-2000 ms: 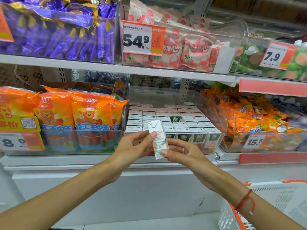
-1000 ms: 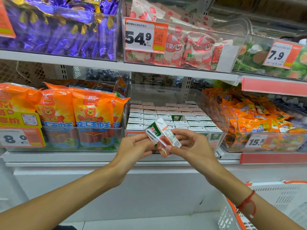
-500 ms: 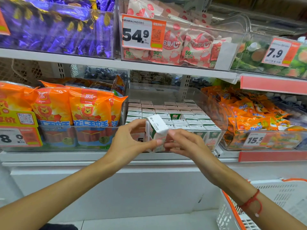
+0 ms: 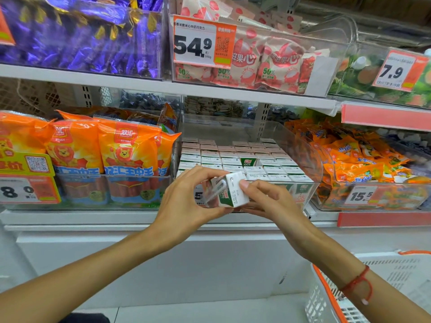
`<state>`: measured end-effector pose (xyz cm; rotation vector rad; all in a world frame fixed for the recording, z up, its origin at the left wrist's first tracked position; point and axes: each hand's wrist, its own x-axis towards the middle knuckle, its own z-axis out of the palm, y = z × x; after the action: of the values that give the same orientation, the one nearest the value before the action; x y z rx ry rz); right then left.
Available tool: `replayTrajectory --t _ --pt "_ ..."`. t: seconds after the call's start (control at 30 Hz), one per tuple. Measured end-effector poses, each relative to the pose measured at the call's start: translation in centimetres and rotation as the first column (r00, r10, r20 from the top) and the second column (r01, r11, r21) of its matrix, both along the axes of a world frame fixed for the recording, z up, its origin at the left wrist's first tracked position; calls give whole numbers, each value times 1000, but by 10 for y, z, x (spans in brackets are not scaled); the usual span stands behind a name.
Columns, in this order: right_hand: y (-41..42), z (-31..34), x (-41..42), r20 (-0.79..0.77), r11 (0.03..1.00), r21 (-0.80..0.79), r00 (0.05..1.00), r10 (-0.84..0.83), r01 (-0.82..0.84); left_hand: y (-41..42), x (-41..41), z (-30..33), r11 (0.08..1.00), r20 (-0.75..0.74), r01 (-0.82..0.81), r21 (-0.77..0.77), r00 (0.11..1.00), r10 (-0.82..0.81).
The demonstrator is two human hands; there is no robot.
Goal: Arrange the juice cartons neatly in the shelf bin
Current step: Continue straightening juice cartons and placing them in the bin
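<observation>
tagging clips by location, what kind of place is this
Most likely a supermarket snack aisle: price tags on clear shelf bins, orange snack bags stacked for sale, and a shopping basket by the floor.

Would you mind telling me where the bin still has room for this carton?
A gap shows in the carton rows where one green side is exposed, mid-bin. Bare floor lies behind the last row, before the bin's back wall. The rest is packed. Both the left hand and right hand hold the carton at the front lip.
</observation>
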<state>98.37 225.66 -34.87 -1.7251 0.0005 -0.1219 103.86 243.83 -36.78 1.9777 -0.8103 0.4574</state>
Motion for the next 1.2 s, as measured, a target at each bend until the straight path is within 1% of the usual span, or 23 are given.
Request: replayTrajectory --t 0.1,0.17,0.23,0.3,0.37,0.43,0.5,0.57,0.63,0.8,0.93,1.0,1.1,1.2 --pt "0 -6 2 1 997 -72 1000 -1 1 -1 0 -1 1000 -55 18 18 998 -17" --pt "1 -9 3 7 996 -94 1000 -5 6 -1 0 -2 998 -116 49 30 992 -45" --pt "1 -10 3 19 995 -96 1000 -7 9 -1 0 -2 997 -170 73 9 983 -71" --pt "1 -8 3 44 998 -65 999 -10 13 -1 0 -1 995 -251 92 -50 963 -102" --pt "1 -6 2 83 998 -57 997 3 2 -2 1 0 984 -348 100 -145 926 -146" --pt "2 -8 1 118 992 -115 990 73 -60 -2 3 3 958 -440 95 -269 873 -210" --pt "5 -10 -1 146 973 -205 979 140 -108 -2 4 7 926 -508 62 -371 821 -259" --pt "7 -12 -1 188 950 -293 968 169 -109 0 6 9 900 -555 27 -436 779 -292" --pt "7 -12 -1 222 945 -313 959 175 -99 1 7 9 888 -593 4 -460 742 -311" --pt "6 -7 0 244 931 -336 942 232 -143 3 11 9 893 -666 -60 -447 689 -287" --pt "8 -5 -2 270 954 -283 946 180 -101 6 15 10 920 -699 -38 -391 662 -270" --pt "9 -4 -2 272 973 -221 953 132 -72 9 17 11 936 -722 8 -352 635 -277" --pt "11 -1 -2 258 997 -66 965 45 -29 11 20 12 950 -770 44 -309 574 -277" --pt "15 3 -2 249 1000 -10 969 -11 14 10 19 10 969 -808 47 -242 543 -228"
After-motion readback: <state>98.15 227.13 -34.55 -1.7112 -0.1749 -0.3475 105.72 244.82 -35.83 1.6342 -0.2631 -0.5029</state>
